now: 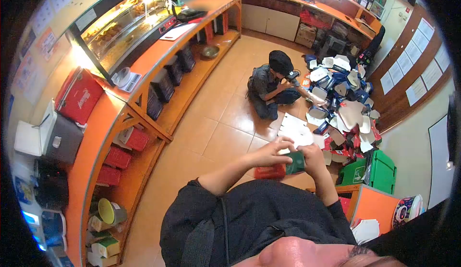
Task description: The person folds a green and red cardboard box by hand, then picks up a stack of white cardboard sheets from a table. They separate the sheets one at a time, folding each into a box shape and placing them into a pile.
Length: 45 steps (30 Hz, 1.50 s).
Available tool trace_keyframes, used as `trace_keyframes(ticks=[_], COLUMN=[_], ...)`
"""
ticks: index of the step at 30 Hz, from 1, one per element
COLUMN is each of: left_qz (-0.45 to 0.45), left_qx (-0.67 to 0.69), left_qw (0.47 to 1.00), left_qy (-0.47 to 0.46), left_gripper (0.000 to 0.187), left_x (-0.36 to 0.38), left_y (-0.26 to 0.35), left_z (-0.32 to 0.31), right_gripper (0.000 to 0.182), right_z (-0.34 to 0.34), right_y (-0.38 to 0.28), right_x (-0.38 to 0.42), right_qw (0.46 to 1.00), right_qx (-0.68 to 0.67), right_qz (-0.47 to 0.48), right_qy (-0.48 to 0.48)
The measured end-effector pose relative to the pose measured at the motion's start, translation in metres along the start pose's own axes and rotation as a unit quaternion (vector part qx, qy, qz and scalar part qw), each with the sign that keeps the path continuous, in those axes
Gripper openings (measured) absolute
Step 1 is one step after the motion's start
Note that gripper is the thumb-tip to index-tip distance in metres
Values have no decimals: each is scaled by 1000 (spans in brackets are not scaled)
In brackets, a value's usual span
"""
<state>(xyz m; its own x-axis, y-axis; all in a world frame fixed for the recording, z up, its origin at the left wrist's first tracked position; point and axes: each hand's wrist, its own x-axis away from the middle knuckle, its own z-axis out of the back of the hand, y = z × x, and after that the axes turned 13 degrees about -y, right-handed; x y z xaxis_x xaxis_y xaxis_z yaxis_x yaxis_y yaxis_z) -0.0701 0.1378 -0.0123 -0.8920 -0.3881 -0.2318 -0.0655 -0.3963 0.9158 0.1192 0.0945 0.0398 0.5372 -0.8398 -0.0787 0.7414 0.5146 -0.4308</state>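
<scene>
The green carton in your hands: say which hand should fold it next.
Probably the right hand: its fingers wrap the green carton, while the left hand only pinches its upper edge, steadying it.

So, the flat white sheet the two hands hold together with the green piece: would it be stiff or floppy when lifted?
Probably light and fairly stiff: the white sheet looks like flat carton board, as in the pile of boxes. It may bend at creases where the left hand and right hand grip it. The green piece seems small and light.

Seated co-worker [269, 89] beside heaped flattened boxes [343, 108] (green bin [379, 171] nearby)
</scene>
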Motion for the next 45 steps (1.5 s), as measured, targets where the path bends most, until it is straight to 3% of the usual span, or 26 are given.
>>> trace_keyframes(ticks=[1, 2, 3, 5, 7, 8, 9, 10, 11, 13, 14, 15, 16, 17, 19, 21, 23, 28, 30, 32, 35, 37, 39, 41, 43, 45], left_qz=[37, 108, 107, 199, 154, 129, 103, 94, 96, 100, 101, 115, 130, 131, 112, 125, 132, 102, 115, 198, 164, 151, 137, 169, 201, 126], left_qx=[127, 117, 116, 318, 343, 274, 203, 236, 237, 149, 151, 102, 52, 54, 123, 164, 200, 191, 208, 124, 44, 84, 22, 63, 104, 194], left_qw=[991, 987, 987, 922, 920, 948, 970, 966, 966, 983, 983, 988, 990, 990, 983, 976, 970, 975, 968, 967, 985, 985, 986, 983, 974, 973], left_qy=[12, 4, 5, -90, -106, -99, -90, -41, -38, -30, -28, -2, 25, 30, 76, 75, 44, 47, 73, 101, 13, 8, 92, 44, -12, -10], left_gripper=[39, 56, 56, 70, 67, 58, 50, 39, 39, 34, 34, 30, 26, 26, 23, 24, 22, 18, 17, 20, 22, 23, 26, 26, 25, 26], left_x=[1, 5, 5, 9, 9, 10, 12, 14, 15, 18, 18, 18, 17, 18, 20, 22, 24, 22, 21, 19, 13, 10, 5, 3, 5, 6], left_y=[-1, 3, 20, 51, 33, 6, -14, -24, -21, -5, 5, 16, 22, 25, 27, 31, 38, 32, 30, 20, 8, 0, 3, 17, 21, 7], left_z=[-10, -16, -13, -8, -8, -11, -14, -17, -15, -9, -8, -8, -7, -5, -4, -1, 3, -6, -4, -1, -12, -22, -24, -16, -13, -19], right_gripper=[15, 8, 4, 15, 18, 16, 16, 16, 16, 24, 31, 39, 52, 52, 49, 48, 40, 21, 21, 19, 12, 15, 16, 17, 18, 22], right_z=[0, 1, 1, -6, -19, -9, -7, -7, -6, -17, -22, -28, -34, -35, -37, -40, -39, -37, -34, -32, -14, -4, -8, -7, 5, 5], right_y=[-4, -8, -12, -16, -13, -18, -20, -21, -18, 6, 11, 14, 15, 15, 19, 27, 27, 31, 28, 28, 1, -16, -10, -9, -9, -11], right_x=[0, 0, 1, 6, 8, 11, 16, 23, 29, 31, 34, 36, 39, 39, 40, 43, 46, 41, 41, 42, 28, 18, 21, 22, 20, 21], right_qw=[1000, 999, 997, 995, 962, 950, 951, 961, 968, 981, 980, 958, 893, 893, 826, 824, 855, 884, 778, 810, 928, 973, 967, 959, 977, 966], right_qx=[-15, -28, -42, -33, -53, 43, 41, 8, -25, 13, -119, -247, -426, -426, -531, -545, -511, -463, -591, -551, -362, -205, -216, -230, -208, -253], right_qz=[0, 1, 2, 31, 51, 66, 68, 21, -26, -17, -61, -105, -94, -93, -67, -52, -64, -46, -48, -30, -29, -9, -39, -69, -48, -52], right_qy=[20, 40, 60, 92, 264, 301, 299, 275, 250, 193, 149, 102, 111, 107, 175, 149, 65, 52, 208, 199, 85, 102, 126, 150, -11, -15])
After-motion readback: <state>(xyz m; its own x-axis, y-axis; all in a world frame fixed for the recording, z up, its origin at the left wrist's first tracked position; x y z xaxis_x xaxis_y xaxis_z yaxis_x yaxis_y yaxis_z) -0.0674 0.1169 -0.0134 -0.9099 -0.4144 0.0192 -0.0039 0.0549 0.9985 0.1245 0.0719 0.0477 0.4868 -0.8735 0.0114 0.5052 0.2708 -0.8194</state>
